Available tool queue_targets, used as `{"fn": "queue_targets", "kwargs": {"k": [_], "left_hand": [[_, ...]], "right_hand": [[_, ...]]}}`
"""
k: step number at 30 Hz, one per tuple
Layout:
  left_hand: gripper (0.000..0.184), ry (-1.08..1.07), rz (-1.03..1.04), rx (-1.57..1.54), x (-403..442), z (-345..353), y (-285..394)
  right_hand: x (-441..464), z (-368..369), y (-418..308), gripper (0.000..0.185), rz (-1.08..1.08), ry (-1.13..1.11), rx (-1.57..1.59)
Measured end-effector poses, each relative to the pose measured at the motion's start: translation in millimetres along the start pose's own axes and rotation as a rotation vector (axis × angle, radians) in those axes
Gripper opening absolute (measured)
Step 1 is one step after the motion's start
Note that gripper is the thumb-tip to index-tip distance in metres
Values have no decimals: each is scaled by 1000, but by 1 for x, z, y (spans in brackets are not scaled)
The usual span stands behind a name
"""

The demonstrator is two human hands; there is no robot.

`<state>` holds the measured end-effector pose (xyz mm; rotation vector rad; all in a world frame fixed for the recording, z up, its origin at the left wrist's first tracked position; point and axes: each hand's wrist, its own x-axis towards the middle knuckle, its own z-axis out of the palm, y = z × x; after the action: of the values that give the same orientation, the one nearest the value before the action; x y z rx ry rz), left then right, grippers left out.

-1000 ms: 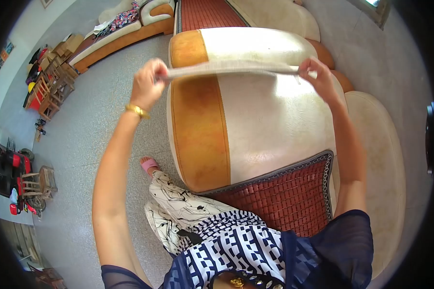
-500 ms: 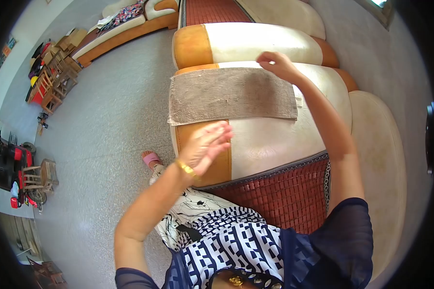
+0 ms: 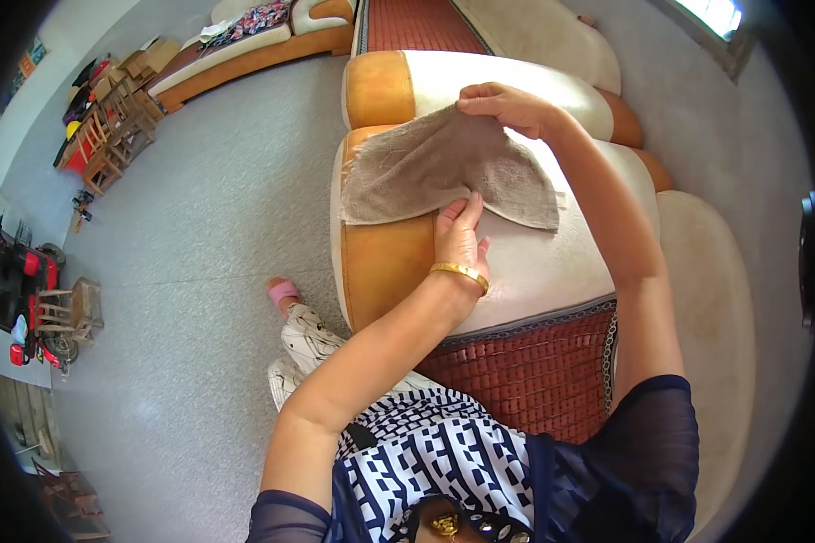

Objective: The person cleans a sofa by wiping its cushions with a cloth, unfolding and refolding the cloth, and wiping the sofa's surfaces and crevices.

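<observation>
A grey-brown cloth lies over the white and orange padded armrest, its middle raised off the surface. The fingers of my right hand pinch its far edge and lift it to a peak. At the near edge, my left hand, with a gold bracelet on the wrist, has thumb and fingers closed on the cloth. The left part of the cloth lies across the orange band, and the right corner rests on the white part.
A red woven mat covers the seat beside me. Another padded section lies beyond the armrest. Wooden chairs stand at the far left, a wooden stool nearer, beside a red vehicle.
The cloth was stretched between both hands, then lay flat on the armrest. Now both hands hold it near its middle and its far edge is lifted. My left hand has moved right.
</observation>
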<state>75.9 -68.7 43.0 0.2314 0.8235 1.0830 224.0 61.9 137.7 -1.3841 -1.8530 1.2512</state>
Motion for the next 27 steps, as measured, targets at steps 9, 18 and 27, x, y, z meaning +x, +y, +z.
{"fn": "queue_targets", "kwargs": {"k": [9, 18, 27], "left_hand": [[57, -30, 371, 91, -35, -3, 55], [64, -316, 911, 276, -72, -11, 109], [49, -247, 1244, 447, -105, -24, 118]], "right_hand": [[-60, -8, -55, 18, -180, 302, 211], [-106, 16, -66, 23, -401, 430, 133], [-154, 55, -73, 21, -477, 602, -74]]}}
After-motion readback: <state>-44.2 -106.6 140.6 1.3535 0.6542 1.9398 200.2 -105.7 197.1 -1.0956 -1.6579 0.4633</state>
